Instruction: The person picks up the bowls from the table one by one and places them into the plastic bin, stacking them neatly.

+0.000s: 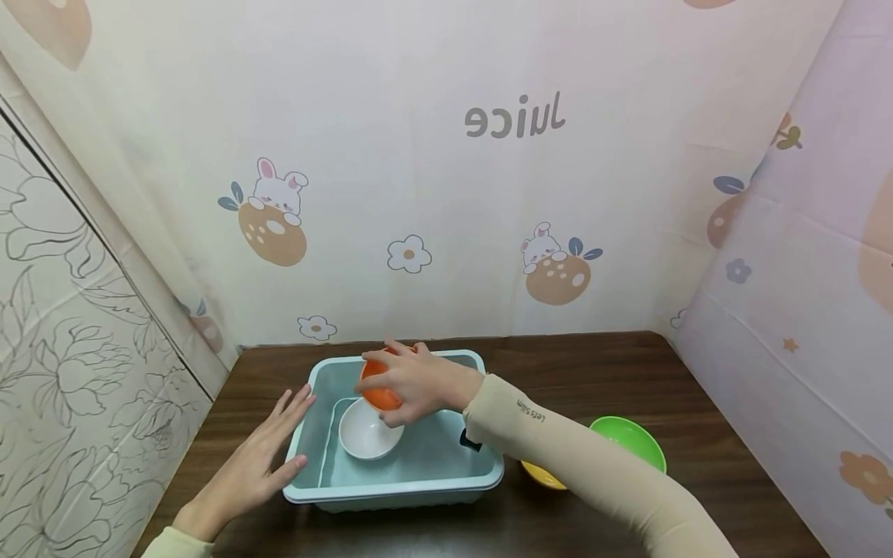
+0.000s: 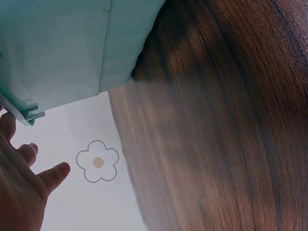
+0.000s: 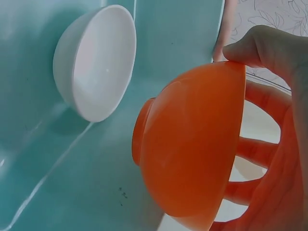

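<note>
My right hand (image 1: 422, 380) grips an orange bowl (image 3: 192, 139) by its rim, thumb on one side and fingers spread across the opening. It holds the bowl over the inside of a pale blue-green plastic basin (image 1: 398, 488). Inside that basin, toward the left, a white bowl (image 1: 370, 431) sits upright; the right wrist view shows the orange bowl's foot close beside it. My left hand (image 1: 258, 457) is at the basin's left side, fingers extended along the rim and thumb apart. In the left wrist view, its fingertips are right at the basin's edge.
To the right of the basin, a green bowl (image 1: 631, 440) stands on the dark wooden table (image 1: 579, 372). A yellow bowl (image 1: 544, 475) is nearer the basin, partly hidden under my right sleeve (image 1: 579, 457). Patterned cloth walls (image 1: 446, 194) enclose the back and sides.
</note>
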The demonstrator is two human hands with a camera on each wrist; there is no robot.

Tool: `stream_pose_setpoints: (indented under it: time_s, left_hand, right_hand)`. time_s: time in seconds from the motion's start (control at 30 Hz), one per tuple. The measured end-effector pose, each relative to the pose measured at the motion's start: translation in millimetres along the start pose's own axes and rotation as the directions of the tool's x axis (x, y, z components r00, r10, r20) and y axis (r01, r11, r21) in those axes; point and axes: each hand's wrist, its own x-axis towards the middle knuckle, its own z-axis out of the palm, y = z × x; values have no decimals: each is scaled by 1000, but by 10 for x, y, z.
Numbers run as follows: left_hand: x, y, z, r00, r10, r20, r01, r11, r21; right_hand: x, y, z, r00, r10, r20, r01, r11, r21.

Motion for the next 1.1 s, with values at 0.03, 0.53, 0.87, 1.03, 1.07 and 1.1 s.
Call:
stream_pose_setpoints:
  time_s: [0.03, 0.53, 0.87, 1.03, 1.07, 1.1]
  left_hand:
    - [0, 1, 1, 1000, 1, 0, -1, 1000, 2]
    - [-15, 11, 9, 1000, 4, -4, -4, 1000, 6]
    - [-21, 28, 12, 1000, -13, -8, 13, 1000, 10]
    - [-16, 38, 7, 1000, -10, -9, 11, 1000, 14]
    - [-15, 39, 6, 1000, -11, -10, 11, 1000, 14]
    - [-14, 37, 6, 1000, -6, -10, 6, 1000, 15]
  right_hand:
    - [5, -8, 11, 1000, 0, 3, 0, 1000, -2]
    - [125, -96, 219, 999, -24, 29, 23, 999, 22]
    - [161, -168, 355, 997, -70, 31, 71, 996, -54]
    - [181, -190, 419, 995, -82, 57, 85, 995, -59]
    - [187, -192, 430, 994, -84, 63, 88, 994, -57]
    - [195, -194, 439, 994, -86, 67, 89, 995, -53]
